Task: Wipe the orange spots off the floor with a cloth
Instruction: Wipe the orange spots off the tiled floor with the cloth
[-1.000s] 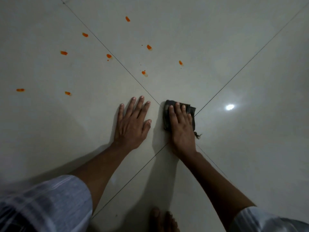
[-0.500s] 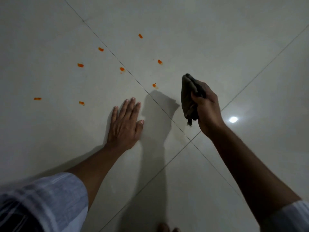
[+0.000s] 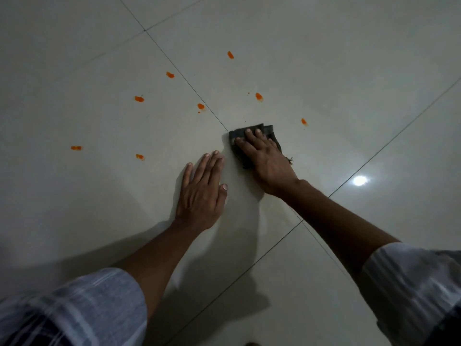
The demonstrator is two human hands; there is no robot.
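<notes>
My right hand (image 3: 265, 161) presses a dark folded cloth (image 3: 268, 132) flat on the pale tiled floor (image 3: 349, 71), fingers spread over it; most of the cloth is hidden under the hand. My left hand (image 3: 202, 191) rests flat on the floor just left of it, holding nothing. Several orange spots lie beyond the hands: one (image 3: 303, 121) right of the cloth, one (image 3: 258, 96) above it, one (image 3: 200, 106) by the grout line, others (image 3: 139, 98) farther left and back. The spot that lay on the grout line nearest the cloth is under it or gone.
Dark grout lines (image 3: 184, 78) cross the glossy tiles and meet near my right forearm. A bright lamp reflection (image 3: 360, 180) shines on the tile at the right. My striped sleeves (image 3: 74, 308) fill the lower corners.
My right hand, which had lifted the cloth off the floor half a second ago, has set it down farther forward, over the spot by the grout line. The left hand stays flat.
</notes>
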